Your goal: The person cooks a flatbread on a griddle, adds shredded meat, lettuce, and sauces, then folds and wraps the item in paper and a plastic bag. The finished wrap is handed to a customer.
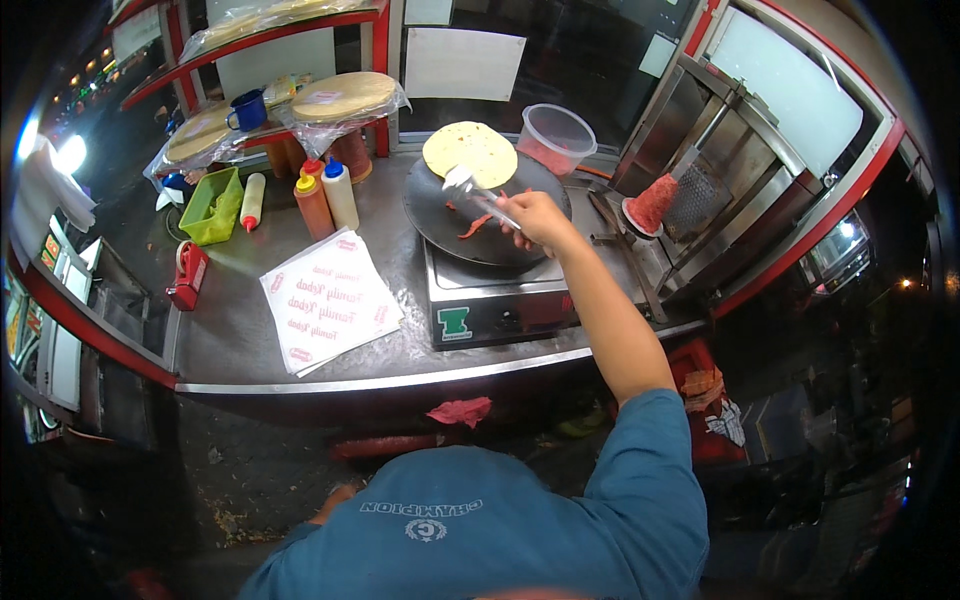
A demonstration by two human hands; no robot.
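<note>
Since the griddle (432, 206) is probably hot, my right fingers (521, 213) wrap tightly round tongs (480, 199) at its three o'clock; left hand (336, 502) half-hidden, can't tell.

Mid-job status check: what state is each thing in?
Right hand, closed around the metal utensil
Flatbread, unfolded, at the griddle's far side
Red strips, loose on the griddle
Stove, lit or not, cannot tell
Clear tub, open, partly filled
Paper sheets, stacked flat
Blue-capped bottle, upright
Blue mug, upright
Green basket, uncovered
</note>
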